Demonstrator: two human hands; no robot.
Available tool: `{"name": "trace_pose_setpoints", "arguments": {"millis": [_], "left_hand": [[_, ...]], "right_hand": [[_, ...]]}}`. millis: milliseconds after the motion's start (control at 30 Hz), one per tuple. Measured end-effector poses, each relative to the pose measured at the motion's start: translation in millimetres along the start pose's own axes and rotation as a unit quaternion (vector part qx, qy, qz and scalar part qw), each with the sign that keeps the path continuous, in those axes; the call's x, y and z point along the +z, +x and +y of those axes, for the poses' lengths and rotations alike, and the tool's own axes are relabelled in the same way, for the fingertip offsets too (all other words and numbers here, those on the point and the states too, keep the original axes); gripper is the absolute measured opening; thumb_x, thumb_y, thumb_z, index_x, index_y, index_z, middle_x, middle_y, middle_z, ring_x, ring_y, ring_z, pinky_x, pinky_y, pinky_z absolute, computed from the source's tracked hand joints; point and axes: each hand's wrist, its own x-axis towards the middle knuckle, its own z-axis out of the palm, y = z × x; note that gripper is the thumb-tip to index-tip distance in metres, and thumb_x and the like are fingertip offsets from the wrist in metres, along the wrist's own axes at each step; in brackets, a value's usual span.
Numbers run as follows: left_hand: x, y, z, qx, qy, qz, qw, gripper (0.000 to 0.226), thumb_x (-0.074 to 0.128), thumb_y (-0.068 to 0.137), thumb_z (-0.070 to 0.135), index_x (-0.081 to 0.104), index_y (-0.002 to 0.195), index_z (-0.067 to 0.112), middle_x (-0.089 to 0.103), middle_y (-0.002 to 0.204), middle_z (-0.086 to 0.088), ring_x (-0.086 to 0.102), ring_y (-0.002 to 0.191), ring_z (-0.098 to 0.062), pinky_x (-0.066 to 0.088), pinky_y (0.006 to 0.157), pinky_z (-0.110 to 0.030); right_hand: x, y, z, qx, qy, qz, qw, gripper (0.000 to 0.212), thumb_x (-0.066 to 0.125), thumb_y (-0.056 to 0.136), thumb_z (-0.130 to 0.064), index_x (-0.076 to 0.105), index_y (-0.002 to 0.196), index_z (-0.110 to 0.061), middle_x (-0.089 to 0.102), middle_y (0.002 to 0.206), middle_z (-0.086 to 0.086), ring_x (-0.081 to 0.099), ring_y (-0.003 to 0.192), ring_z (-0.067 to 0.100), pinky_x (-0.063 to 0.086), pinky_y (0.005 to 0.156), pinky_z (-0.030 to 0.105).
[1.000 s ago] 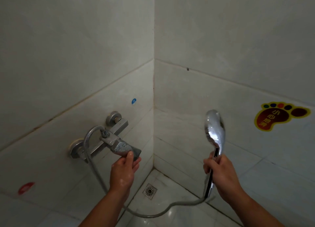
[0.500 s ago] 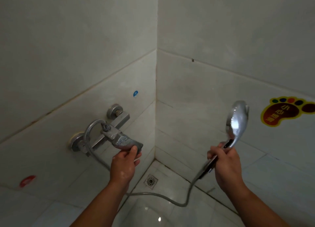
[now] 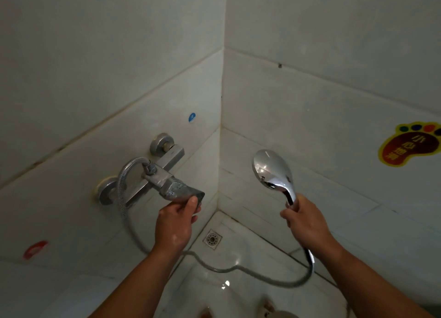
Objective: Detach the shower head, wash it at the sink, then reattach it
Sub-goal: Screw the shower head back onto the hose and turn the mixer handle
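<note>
Swung leftward since the earlier frame, the chrome oval shower head (image 3: 270, 168) now leans toward 11 o'clock from the fist, where before it tipped toward 1 o'clock; the left hand keeps its place on the tap. At far left a round red sticker (image 3: 35, 249) sits low on the pale tiled wall (image 3: 95, 66); at 2 o'clock from it the chrome wall-mounted mixer tap (image 3: 167, 161) juts out; the ribbed metal hose (image 3: 122, 186) arches from its top fitting, drops down the wall, crosses the floor and climbs to the right fist; the left hand (image 3: 175, 224) pinches the tap's flat grey lever (image 3: 182, 191), thumb on the lever's end, the other fingers curled beneath; a small round blue sticker (image 3: 191, 117) sits at 12 o'clock above that hand; a square metal floor drain (image 3: 212, 239) lies at 3 o'clock from its wrist. The right hand (image 3: 307, 224) is clamped round the shower head's handle, fingers wrapped tight; the head's shiny back faces the camera, above the thumb and clear of the fingers; the hose leaves the fist at 5 o'clock. A yellow-edged red foot-shaped sticker (image 3: 410, 145) sits on the right wall at 2 o'clock from the fist.
</note>
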Motion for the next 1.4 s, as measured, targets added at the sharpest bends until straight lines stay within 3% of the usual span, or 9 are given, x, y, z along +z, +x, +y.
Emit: {"name": "trace_pose_setpoints", "arguments": {"millis": [133, 300, 433, 567, 667, 900, 1033, 1200, 1400], "left_hand": [[6.8, -0.8, -2.0, 0.01, 0.001, 0.022, 1.0, 0.015, 0.063, 0.098, 0.021, 0.074, 0.088, 0.024, 0.079, 0.088, -0.002, 0.077, 0.088, -0.014, 0.063, 0.082, -0.038], [17.4, -4.3, -6.5, 0.013, -0.011, 0.088, 0.996, 0.018, 0.062, 0.098, 0.02, 0.073, 0.084, 0.024, 0.079, 0.081, -0.001, 0.077, 0.082, -0.015, 0.063, 0.081, -0.041], [25.3, -5.7, -9.7, -0.001, -0.038, 0.124, 0.992, 0.013, 0.065, 0.096, 0.017, 0.075, 0.088, 0.016, 0.08, 0.079, -0.003, 0.078, 0.082, -0.018, 0.062, 0.083, -0.042], [29.2, -8.2, -8.2, -0.012, -0.059, 0.152, 0.987, 0.008, 0.071, 0.091, 0.008, 0.076, 0.086, 0.011, 0.079, 0.076, -0.008, 0.078, 0.081, -0.027, 0.059, 0.087, -0.043], [29.0, -7.3, -5.4, -0.008, -0.031, 0.179, 0.983, 0.005, 0.077, 0.086, 0.008, 0.077, 0.082, 0.012, 0.079, 0.074, -0.009, 0.077, 0.078, -0.03, 0.06, 0.085, -0.041], [27.4, -5.8, 0.0, 0.004, 0.072, 0.21, 0.975, 0.003, 0.08, 0.083, 0.014, 0.078, 0.081, 0.014, 0.078, 0.068, -0.002, 0.077, 0.071, -0.024, 0.061, 0.066, -0.021], [28.5, 2.3, -0.8, 0.018, 0.196, 0.237, 0.951, 0.01, 0.079, 0.084, 0.029, 0.08, 0.079, 0.02, 0.071, 0.057, 0.017, 0.072, 0.063, 0.001, 0.052, 0.065, -0.006], [26.3, 15.0, -7.1, 0.029, 0.24, 0.264, 0.934, 0.022, 0.078, 0.084, 0.035, 0.082, 0.086, 0.013, 0.079, 0.075, 0.003, 0.074, 0.075, -0.009, 0.057, 0.084, -0.03], [36.4, 9.7, -7.8, 0.014, 0.246, 0.311, 0.918, 0.026, 0.076, 0.085, 0.041, 0.082, 0.078, 0.017, 0.078, 0.073, 0.0, 0.074, 0.075, -0.016, 0.053, 0.081, -0.03]], "right_hand": [[-10.9, 22.2, -12.7, -0.016, 0.051, 0.053, 0.997, 0.018, 0.069, 0.084, -0.013, 0.052, 0.078, -0.011, 0.065, 0.063, 0.007, 0.058, 0.058, 0.023, 0.037, 0.055, 0.032], [-19.8, 56.8, -17.9, -0.057, -0.026, -0.07, 0.996, 0.019, 0.069, 0.08, -0.016, 0.051, 0.074, -0.014, 0.062, 0.06, 0.002, 0.055, 0.055, 0.02, 0.041, 0.056, 0.034], [-11.1, 64.5, -19.1, -0.066, 0.093, -0.052, 0.992, 0.015, 0.068, 0.084, -0.006, 0.054, 0.078, -0.007, 0.062, 0.06, 0.007, 0.054, 0.053, 0.018, 0.043, 0.061, 0.036], [-6.4, 78.7, -4.2, -0.089, 0.03, -0.163, 0.982, 0.019, 0.07, 0.08, -0.005, 0.054, 0.075, -0.014, 0.058, 0.057, -0.002, 0.051, 0.052, 0.015, 0.039, 0.056, 0.033], [-2.9, 87.4, 7.5, -0.078, 0.085, -0.193, 0.974, 0.018, 0.067, 0.082, -0.001, 0.053, 0.077, -0.011, 0.052, 0.054, -0.001, 0.046, 0.051, 0.018, 0.038, 0.057, 0.035], [-9.0, 115.0, 11.8, -0.071, 0.11, -0.191, 0.973, 0.011, 0.065, 0.083, -0.003, 0.054, 0.085, -0.004, 0.055, 0.055, 0.003, 0.048, 0.052, 0.02, 0.04, 0.057, 0.037], [-17.8, 123.9, 9.8, -0.084, 0.122, -0.201, 0.968, 0.011, 0.063, 0.083, -0.001, 0.053, 0.085, -0.003, 0.052, 0.053, 0.005, 0.047, 0.051, 0.021, 0.038, 0.056, 0.037], [-23.5, 128.3, 5.1, -0.096, 0.145, -0.248, 0.953, 0.019, 0.061, 0.084, 0.004, 0.048, 0.08, -0.009, 0.044, 0.056, 0.004, 0.043, 0.053, 0.021, 0.033, 0.054, 0.036], [-22.2, 128.6, 4.5, -0.104, 0.176, -0.288, 0.936, 0.026, 0.058, 0.084, 0.01, 0.045, 0.076, -0.012, 0.038, 0.057, 0.0, 0.036, 0.05, 0.019, 0.029, 0.049, 0.033]]}}
